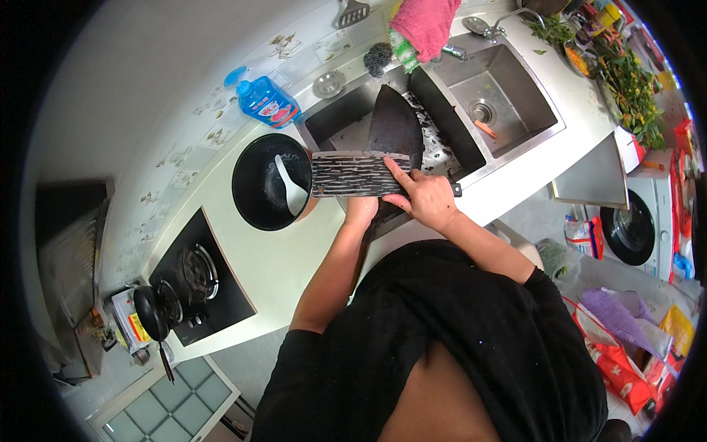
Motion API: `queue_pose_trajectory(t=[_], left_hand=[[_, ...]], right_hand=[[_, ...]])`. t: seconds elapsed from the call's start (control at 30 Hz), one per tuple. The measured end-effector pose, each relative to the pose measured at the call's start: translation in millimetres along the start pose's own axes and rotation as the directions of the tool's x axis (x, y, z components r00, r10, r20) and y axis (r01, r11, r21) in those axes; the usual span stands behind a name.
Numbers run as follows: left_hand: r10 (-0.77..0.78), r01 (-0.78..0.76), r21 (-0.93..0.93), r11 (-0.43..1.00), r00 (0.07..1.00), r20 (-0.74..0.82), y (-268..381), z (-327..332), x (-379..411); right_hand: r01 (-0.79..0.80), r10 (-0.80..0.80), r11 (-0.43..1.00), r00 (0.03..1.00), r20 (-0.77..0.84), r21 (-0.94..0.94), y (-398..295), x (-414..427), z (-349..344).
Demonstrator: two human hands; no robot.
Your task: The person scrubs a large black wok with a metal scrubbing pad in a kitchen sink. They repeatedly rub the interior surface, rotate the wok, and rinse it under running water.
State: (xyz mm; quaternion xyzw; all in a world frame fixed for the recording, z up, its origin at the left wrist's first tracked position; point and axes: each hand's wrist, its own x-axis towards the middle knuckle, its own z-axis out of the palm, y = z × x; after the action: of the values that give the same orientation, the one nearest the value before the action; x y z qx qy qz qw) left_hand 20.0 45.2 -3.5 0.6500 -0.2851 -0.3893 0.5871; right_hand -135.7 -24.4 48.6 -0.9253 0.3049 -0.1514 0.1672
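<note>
A broad cleaver with a dark, streaked blade (359,174) lies crosswise over the near edge of the left sink basin. My right hand (431,198) grips it near the handle, the index finger stretched along the blade. Beneath the blade is my left hand (362,209), its fingers hidden, so its hold cannot be told. Beyond the cleaver, a dark, curved pan or wok (395,124) rests in the left basin (442,119), where dark bits are scattered on wet metal. To the left stands a black pot (251,188) with a white spoon or scoop (291,185) inside.
A blue detergent bottle (269,103) and a glass lid or dish (329,84) stand behind the pot. Pink cloth (424,25) hangs over the basins' divider. The right basin (497,88) holds an orange peeler-like item (486,129). A gas hob (201,276) lies left, leafy greens (629,83) right.
</note>
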Motion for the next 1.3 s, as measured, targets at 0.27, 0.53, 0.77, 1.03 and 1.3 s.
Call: queue_pose_trajectory(t=[0.27, 0.53, 0.77, 1.03, 1.3], left_hand=[[0.157, -0.190, 0.264, 0.946, 0.978, 0.140, -8.9, 24.6, -6.3], [0.082, -0.082, 0.150, 0.985, 0.997, 0.011, 3.6, 2.1, 14.5], [-0.043, 0.045, -0.074, 0.996, 0.999, 0.024, 8.4, -2.2, 1.0], [-0.042, 0.041, -0.020, 0.999, 0.999, -0.016, 15.2, -0.6, -1.5], [-0.083, 0.079, -0.041, 0.996, 0.989, -0.126, 15.4, -4.3, 12.7]], right_hand=[[-0.260, 0.266, 0.964, 0.953, -0.143, 0.058, 69.7, 47.1, -8.5], [-0.085, 0.102, 0.968, 0.993, -0.063, 0.236, 7.0, 6.6, -2.8], [0.029, -0.036, 0.981, 0.999, 0.034, 0.191, -13.1, 18.8, -13.7], [0.029, -0.033, 0.983, 0.999, 0.017, 0.181, -16.8, 17.8, -4.9], [-0.013, 0.002, 0.990, 0.997, 0.071, 0.141, -25.9, 40.1, -2.3]])
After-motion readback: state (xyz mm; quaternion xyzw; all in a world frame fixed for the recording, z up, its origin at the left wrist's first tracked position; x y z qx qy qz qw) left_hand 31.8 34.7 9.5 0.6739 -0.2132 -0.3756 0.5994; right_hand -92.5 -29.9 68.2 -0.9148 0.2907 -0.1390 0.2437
